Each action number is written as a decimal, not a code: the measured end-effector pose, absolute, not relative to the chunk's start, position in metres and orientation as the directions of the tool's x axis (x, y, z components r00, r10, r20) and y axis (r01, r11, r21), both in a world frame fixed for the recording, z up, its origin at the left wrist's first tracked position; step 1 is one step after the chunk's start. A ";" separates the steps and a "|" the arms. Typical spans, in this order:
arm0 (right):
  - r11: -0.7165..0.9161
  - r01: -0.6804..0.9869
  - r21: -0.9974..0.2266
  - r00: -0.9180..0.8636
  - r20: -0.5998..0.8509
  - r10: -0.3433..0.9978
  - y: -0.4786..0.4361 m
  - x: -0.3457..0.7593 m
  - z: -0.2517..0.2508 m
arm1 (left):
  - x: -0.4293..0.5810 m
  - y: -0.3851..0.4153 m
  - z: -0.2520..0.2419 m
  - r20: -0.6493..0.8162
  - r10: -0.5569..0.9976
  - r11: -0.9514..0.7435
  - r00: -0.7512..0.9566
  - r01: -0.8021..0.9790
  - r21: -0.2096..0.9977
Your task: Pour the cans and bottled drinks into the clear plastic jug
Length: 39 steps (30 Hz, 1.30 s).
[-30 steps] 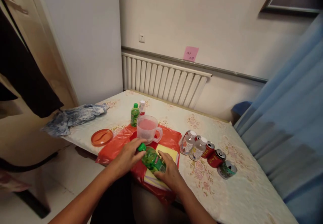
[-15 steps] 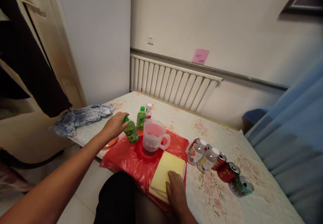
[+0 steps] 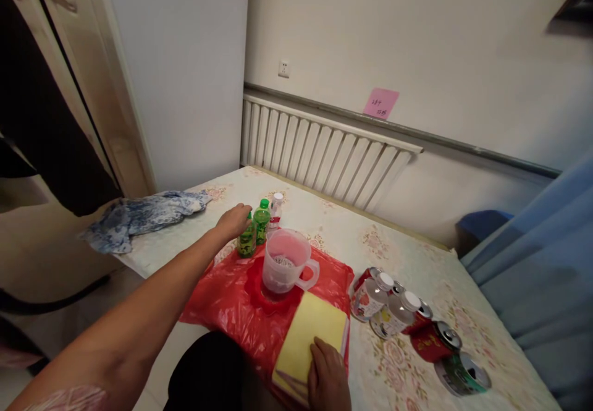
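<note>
My left hand [image 3: 235,221] grips a small green drink bottle [image 3: 247,244] by its green cap, its fingers closed around the top. The bottle stands nearly upright at the back edge of a red plastic sheet [image 3: 222,300]. Close beside it are a second green bottle [image 3: 262,220] and a clear bottle with a white cap [image 3: 277,208]. My right hand [image 3: 328,374] lies with its fingers flat on a yellow notebook [image 3: 312,327]. Between the hands, a translucent plastic jug [image 3: 285,266] stands on a red dish [image 3: 254,293].
Right of the notebook stand two white-capped bottles [image 3: 391,315], red cans [image 3: 433,340] and a green can [image 3: 463,375]. A blue-and-white cloth [image 3: 157,210] lies at the table's left end. A radiator [image 3: 324,157] runs behind, and a blue curtain [image 3: 532,262] hangs at right.
My left hand has moved right with the green bottle, which has gone from tilted to nearly upright beside the other green bottle. My right hand stays on the notebook. The view has shifted slightly.
</note>
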State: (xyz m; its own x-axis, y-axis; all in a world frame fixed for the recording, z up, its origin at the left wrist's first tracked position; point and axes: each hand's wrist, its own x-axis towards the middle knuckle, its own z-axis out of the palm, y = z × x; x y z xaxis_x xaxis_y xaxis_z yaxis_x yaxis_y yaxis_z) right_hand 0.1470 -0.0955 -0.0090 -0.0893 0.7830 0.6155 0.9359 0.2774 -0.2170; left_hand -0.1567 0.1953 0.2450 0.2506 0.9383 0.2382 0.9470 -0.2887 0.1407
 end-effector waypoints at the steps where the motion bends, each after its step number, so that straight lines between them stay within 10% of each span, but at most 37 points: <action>1: 0.281 0.937 -0.208 -0.100 0.610 0.786 -0.095 0.149 -0.011 | -0.155 0.198 0.243 0.226 0.942 -0.284 0.249 0.948 0.142; 29: 0.279 0.833 -0.478 0.030 0.543 0.839 -0.099 0.144 0.027 | -0.165 0.145 0.211 0.310 0.934 -0.278 0.176 0.903 0.327; 39: 0.005 0.590 -0.807 0.590 0.436 0.680 -0.109 0.220 0.046 | -0.156 0.036 0.127 0.233 0.967 -0.226 0.100 0.762 0.607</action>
